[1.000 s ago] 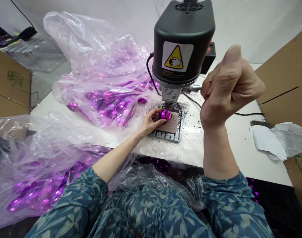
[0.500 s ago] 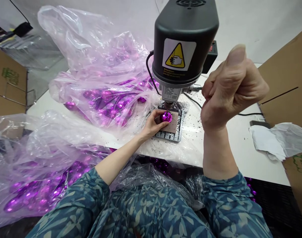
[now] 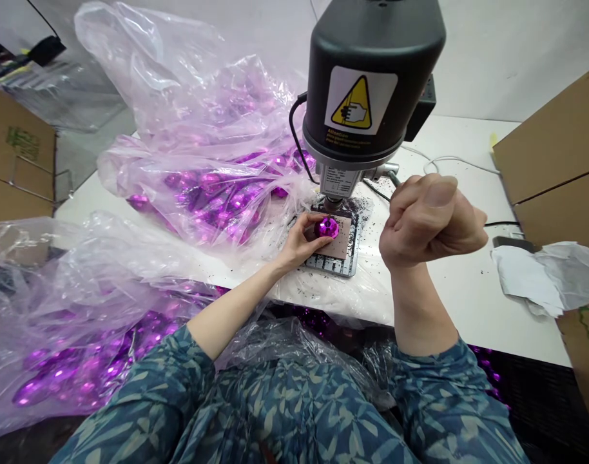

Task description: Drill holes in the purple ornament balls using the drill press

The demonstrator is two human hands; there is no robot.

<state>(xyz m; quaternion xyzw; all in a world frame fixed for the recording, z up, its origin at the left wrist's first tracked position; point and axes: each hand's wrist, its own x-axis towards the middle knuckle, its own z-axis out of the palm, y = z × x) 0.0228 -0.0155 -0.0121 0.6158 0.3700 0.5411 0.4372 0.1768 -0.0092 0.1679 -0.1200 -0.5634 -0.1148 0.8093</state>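
Observation:
My left hand (image 3: 299,241) holds a shiny faceted magenta ball (image 3: 327,227) down on a cork-topped metal plate (image 3: 347,243). The ball sits directly under the chuck and bit of a black bench drill (image 3: 366,84), and its top is close to the bit. My right hand (image 3: 432,219) is a closed fist to the right of the drill. It wraps the end of a metal feed lever (image 3: 394,178) that comes out of the drill's side.
Clear plastic bags (image 3: 217,187) full of magenta balls lie left of the drill and by my left arm. Dark shavings (image 3: 369,251) speckle the white table (image 3: 468,303). Cardboard panels (image 3: 550,161) and crumpled white paper (image 3: 529,277) stand at the right.
My right fist has dropped lower and swung toward the drill, with the lever end still in it. The ball stays under the bit in my left hand.

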